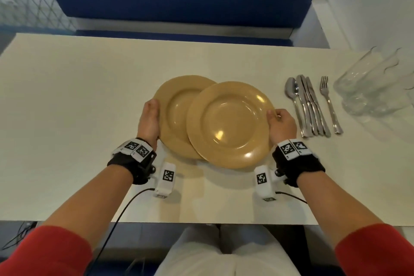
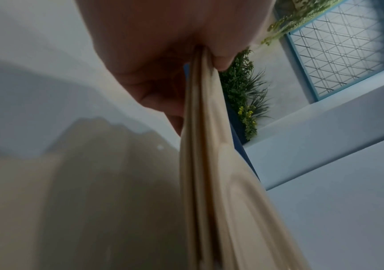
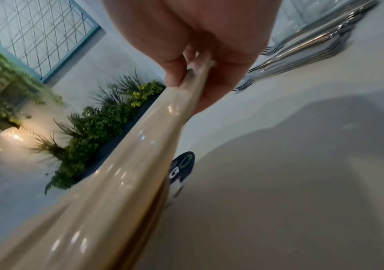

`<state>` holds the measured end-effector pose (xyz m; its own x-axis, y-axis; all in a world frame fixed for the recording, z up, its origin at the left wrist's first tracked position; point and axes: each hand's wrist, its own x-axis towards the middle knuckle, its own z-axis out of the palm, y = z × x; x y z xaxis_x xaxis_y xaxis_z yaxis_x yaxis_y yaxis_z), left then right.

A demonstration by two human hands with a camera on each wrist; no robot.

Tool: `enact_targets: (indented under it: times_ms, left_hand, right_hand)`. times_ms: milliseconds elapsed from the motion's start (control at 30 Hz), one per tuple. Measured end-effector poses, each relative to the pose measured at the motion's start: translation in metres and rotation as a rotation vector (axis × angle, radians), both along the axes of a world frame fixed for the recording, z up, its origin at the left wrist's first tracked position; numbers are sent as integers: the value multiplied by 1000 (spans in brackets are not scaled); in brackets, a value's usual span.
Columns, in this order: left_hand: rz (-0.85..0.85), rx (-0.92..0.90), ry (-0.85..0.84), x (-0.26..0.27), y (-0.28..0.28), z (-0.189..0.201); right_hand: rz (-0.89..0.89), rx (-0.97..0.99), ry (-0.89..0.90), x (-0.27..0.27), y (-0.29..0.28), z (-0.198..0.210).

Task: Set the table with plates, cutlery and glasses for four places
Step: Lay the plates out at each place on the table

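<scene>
Hands both clamped: our left hand (image 1: pixel 149 120) grips the lower plates (image 1: pixel 173 105) at their left rim, our right hand (image 1: pixel 281 124) pinches the top plate (image 1: pixel 230 124) at its right rim. Top plate overlaps rightward, mid-table; we judge it slides off right, toward the cutlery (image 1: pixel 311 105).

Even, bright light is falling from above on the table (image 1: pixel 67 96), and the upper plate (image 1: pixel 230 123) is showing small white glare spots. Soft shadows are lying beside the wrists. The head view is bending at its edges. Both wrist views are looking dimmer, blurred close up, with strong distortion.
</scene>
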<state>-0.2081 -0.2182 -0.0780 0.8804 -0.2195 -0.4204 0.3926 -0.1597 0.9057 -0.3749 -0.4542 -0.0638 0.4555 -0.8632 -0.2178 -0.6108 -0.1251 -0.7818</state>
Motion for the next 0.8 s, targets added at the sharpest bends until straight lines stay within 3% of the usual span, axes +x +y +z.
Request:
enact_targets:
  times_ms: [267, 367, 567, 700, 800]
  left_hand:
    - [393, 50, -241, 40, 20, 17]
    - [441, -9, -179, 47, 25, 17]
    - [365, -92, 2, 30, 21, 8]
    - [356, -121, 71, 19, 21, 3]
    - [344, -140, 86, 16, 26, 1]
  right_hand:
    - [139, -15, 181, -10, 21, -12]
    - [197, 16, 276, -11, 31, -23]
    - [328, 15, 442, -12, 39, -32]
    - [335, -143, 345, 4, 40, -16]
    - [336, -208, 106, 34, 53, 6]
